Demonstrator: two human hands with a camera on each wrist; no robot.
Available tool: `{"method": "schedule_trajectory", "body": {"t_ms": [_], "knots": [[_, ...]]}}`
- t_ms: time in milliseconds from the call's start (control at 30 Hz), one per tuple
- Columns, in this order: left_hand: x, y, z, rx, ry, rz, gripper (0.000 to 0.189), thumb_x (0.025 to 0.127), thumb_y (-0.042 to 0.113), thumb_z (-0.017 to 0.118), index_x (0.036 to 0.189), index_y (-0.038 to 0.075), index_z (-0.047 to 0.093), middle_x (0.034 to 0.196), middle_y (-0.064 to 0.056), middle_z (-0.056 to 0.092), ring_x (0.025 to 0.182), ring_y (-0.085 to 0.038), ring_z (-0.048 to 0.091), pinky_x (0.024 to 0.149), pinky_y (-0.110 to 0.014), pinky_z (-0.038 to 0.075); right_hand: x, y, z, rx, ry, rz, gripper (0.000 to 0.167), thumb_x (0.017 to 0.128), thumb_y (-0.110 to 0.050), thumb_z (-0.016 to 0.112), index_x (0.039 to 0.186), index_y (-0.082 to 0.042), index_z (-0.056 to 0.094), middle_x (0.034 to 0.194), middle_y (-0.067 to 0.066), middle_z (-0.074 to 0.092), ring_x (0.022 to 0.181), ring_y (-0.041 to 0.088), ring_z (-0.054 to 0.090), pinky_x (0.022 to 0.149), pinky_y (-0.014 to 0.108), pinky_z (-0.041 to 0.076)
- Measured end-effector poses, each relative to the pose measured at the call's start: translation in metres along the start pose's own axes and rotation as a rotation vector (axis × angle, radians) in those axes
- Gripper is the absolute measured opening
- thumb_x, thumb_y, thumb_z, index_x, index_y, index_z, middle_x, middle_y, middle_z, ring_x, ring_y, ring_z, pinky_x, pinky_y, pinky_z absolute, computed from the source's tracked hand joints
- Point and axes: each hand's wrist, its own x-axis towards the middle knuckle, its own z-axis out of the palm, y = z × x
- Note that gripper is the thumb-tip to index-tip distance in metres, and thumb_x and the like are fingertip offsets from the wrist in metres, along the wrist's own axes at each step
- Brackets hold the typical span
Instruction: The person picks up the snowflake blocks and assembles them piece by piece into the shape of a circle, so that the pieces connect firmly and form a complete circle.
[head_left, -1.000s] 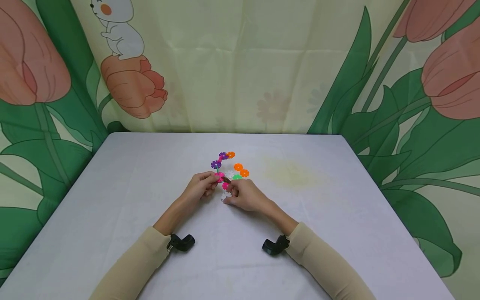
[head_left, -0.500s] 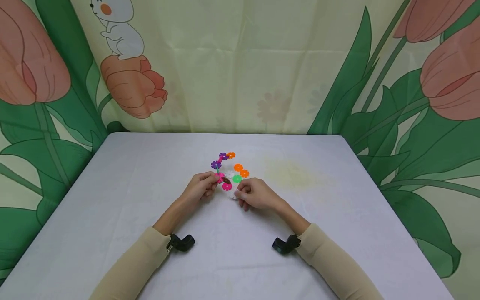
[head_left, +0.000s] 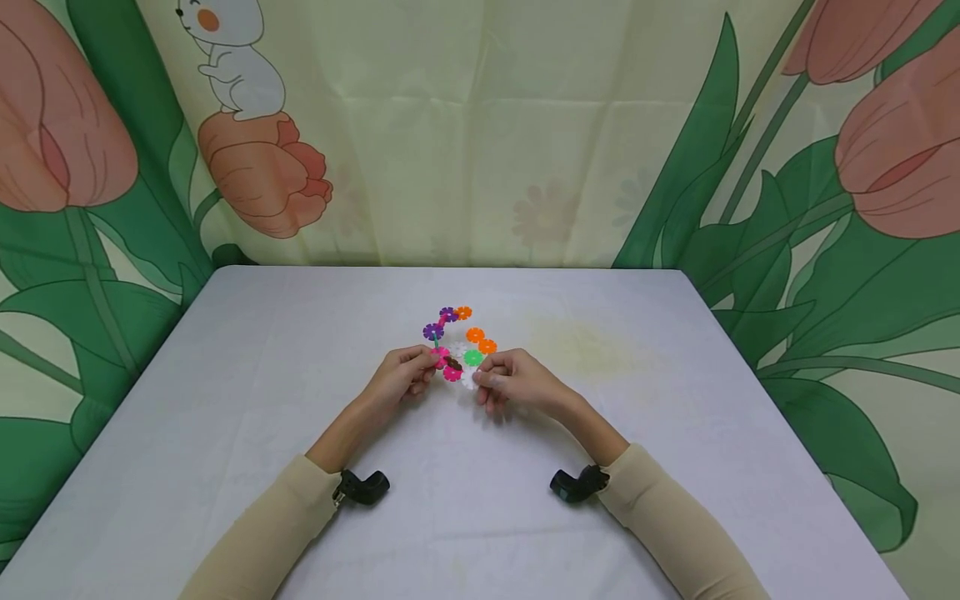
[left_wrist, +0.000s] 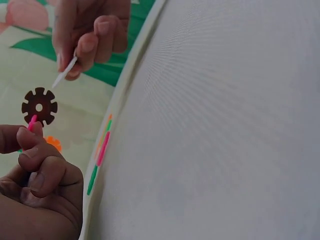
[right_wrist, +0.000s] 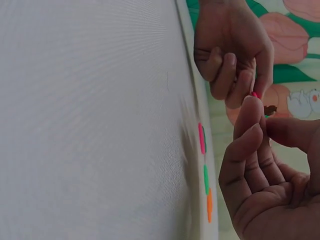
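Note:
In the head view my left hand (head_left: 401,373) pinches a pink notched snowflake disc (head_left: 441,356) by its edge. A brown snowflake disc (left_wrist: 39,106) is slotted onto that pink one and stands face-on in the left wrist view. My right hand (head_left: 521,379), just to the right, pinches a white snowflake disc (head_left: 468,378) between thumb and index finger. Seen edge-on in the left wrist view, the white disc (left_wrist: 65,72) is tilted and apart from the brown disc. The right wrist view hides it behind my fingers.
Beyond my hands are purple discs (head_left: 432,331), orange discs (head_left: 476,334), a green disc (head_left: 472,357) and a second pink disc (head_left: 452,374). Which of them are joined to the held piece, I cannot tell. A white cloth covers the table (head_left: 300,333); a printed curtain (head_left: 480,150) hangs behind.
My right hand has drawn back to the right from the brown disc, carrying the white disc, and has risen slightly in view. My left hand keeps its place and its pinch.

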Motion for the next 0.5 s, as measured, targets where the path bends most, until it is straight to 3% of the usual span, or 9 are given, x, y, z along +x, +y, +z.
{"method": "schedule_trajectory", "body": {"t_ms": [500], "knots": [[-0.0004,-0.0003,0.0001,0.012,-0.021,0.007,0.027,0.110,0.024,0.055,0.104,-0.002,0.061,0.074,0.004,0.053,0.062,-0.012,0.041,0.056,-0.024,0.034,-0.0017,-0.0027,0.0011,0.038,-0.009,-0.011,0.030,0.106,-0.021,0.064,0.108,0.009,0.067,0.080,0.005,0.075,0.068,0.017,0.072,0.066,0.027,0.058]]}}
